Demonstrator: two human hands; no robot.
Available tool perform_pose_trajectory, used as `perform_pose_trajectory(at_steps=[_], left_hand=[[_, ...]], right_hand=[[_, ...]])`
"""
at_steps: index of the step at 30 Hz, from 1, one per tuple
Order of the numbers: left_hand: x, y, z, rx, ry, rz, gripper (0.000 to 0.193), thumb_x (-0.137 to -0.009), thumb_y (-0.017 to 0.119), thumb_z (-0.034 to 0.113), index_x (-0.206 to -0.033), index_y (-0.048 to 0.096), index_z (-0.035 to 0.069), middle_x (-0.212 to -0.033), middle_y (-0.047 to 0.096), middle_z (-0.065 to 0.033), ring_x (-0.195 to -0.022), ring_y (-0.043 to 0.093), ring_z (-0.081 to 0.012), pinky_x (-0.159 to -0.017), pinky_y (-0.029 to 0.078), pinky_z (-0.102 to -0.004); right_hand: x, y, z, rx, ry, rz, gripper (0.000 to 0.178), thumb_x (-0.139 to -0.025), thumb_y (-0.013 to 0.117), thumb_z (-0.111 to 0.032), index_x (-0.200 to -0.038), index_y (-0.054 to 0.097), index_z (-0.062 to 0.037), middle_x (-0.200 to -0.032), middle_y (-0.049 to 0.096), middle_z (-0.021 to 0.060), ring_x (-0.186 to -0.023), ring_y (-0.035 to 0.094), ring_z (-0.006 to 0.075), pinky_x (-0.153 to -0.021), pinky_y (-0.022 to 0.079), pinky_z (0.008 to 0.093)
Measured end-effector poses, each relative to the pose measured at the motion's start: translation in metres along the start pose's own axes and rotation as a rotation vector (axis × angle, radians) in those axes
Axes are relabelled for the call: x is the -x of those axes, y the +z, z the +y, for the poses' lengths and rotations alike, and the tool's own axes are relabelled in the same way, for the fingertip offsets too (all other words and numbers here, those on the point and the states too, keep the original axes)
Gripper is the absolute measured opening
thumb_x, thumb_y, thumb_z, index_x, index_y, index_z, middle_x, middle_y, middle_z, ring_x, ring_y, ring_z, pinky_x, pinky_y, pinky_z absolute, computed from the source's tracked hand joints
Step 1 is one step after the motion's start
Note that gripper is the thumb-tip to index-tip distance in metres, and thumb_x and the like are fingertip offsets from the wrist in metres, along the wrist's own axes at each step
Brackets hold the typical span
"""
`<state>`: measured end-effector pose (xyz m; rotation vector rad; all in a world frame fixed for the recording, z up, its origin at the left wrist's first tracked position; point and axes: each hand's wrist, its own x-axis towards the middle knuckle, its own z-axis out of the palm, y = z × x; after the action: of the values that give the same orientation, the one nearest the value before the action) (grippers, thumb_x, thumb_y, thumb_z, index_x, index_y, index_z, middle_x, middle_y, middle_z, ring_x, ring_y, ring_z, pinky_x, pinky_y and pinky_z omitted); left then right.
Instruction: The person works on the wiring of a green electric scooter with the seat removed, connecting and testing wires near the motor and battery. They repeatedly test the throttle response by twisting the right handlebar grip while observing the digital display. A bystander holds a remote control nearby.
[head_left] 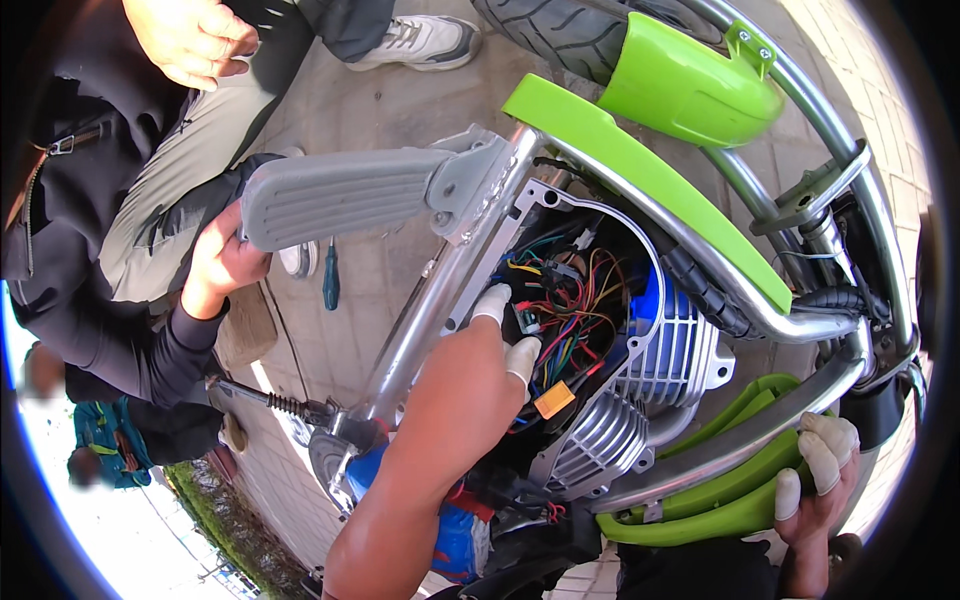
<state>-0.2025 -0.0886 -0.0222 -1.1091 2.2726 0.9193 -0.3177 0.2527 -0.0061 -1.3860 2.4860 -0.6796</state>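
Note:
My left hand (485, 345), with white coverings on its fingertips, reaches into an open metal housing (655, 300) full of coloured wires (590, 305). Thumb and finger close around a small wire connector (527, 319); part of the grip is hidden among the wires. A yellow connector (555, 400) hangs just below the fingers. At the lower right, my right hand (822, 475), also with white fingertip coverings, has its fingers apart and bent, holding nothing. It is beside a metal frame tube (740, 440) and green plastic panels (690, 500).
Across from me, a person's hand (225, 260) grips a grey footrest (345, 195) on the frame; their other hand (205, 40) is at top left. A screwdriver (331, 275) is on the paving. A tyre (555, 40) and green mudguard (690, 85) are at the far side.

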Motion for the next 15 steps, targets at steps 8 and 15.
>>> perform_pose_trajectory(at_steps=[8, 15], left_hand=[[-0.010, 0.006, -0.002, 0.030, -0.061, -0.040, 0.048, -0.090, 0.067, 0.015, -0.131, 0.053, -0.005, -0.075, 0.069, -0.0181, -0.066, 0.068, -0.0245, -0.063, 0.050, -0.0350], [-0.005, 0.011, -0.002, -0.090, 0.044, 0.120, 0.038, -0.085, 0.071, 0.012, -0.118, 0.061, -0.002, -0.081, 0.071, -0.0173, -0.070, 0.071, -0.0236, -0.066, 0.052, -0.0345]], right_hand=[[0.000, -0.001, 0.000, -0.002, -0.006, 0.005, 0.036, -0.091, 0.055, -0.022, -0.121, 0.051, -0.0041, -0.110, 0.060, 0.0220, -0.090, 0.057, 0.0346, -0.082, 0.043, 0.0481], [-0.001, -0.001, 0.001, -0.016, -0.012, 0.007, 0.036, -0.090, 0.056, -0.022, -0.122, 0.051, -0.0042, -0.111, 0.060, 0.0220, -0.091, 0.057, 0.0344, -0.082, 0.043, 0.0480]])
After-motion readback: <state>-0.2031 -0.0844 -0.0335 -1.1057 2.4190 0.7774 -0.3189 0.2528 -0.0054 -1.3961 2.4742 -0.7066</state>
